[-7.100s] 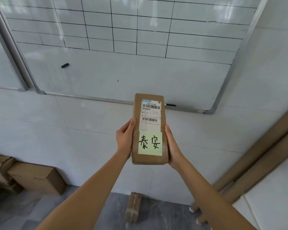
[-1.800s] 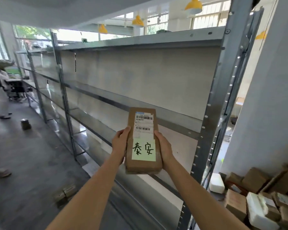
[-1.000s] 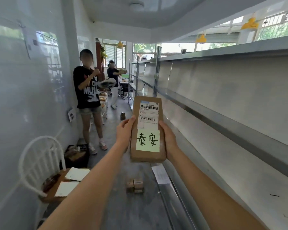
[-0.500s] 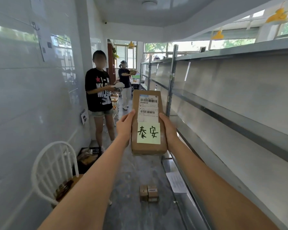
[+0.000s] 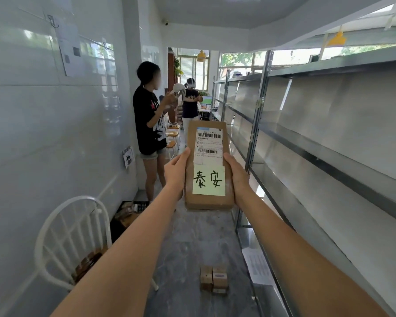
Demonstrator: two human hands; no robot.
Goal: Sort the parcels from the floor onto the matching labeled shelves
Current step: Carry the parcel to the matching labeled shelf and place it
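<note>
Parcel (image 5: 209, 165) held upright at chest height, left hand (image 5: 176, 173) and right hand (image 5: 237, 173) clamping its long edges — green note (image 5: 209, 180) reads 泰安. Shelves (image 5: 329, 143) on the right look bare, labels not legible — placement not done; small boxes (image 5: 213, 280) remain on floor

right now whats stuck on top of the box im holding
On the parcel: a white shipping label with barcodes and, below it, a green sticky note with handwritten characters. The note covers the label's lower edge.
</note>
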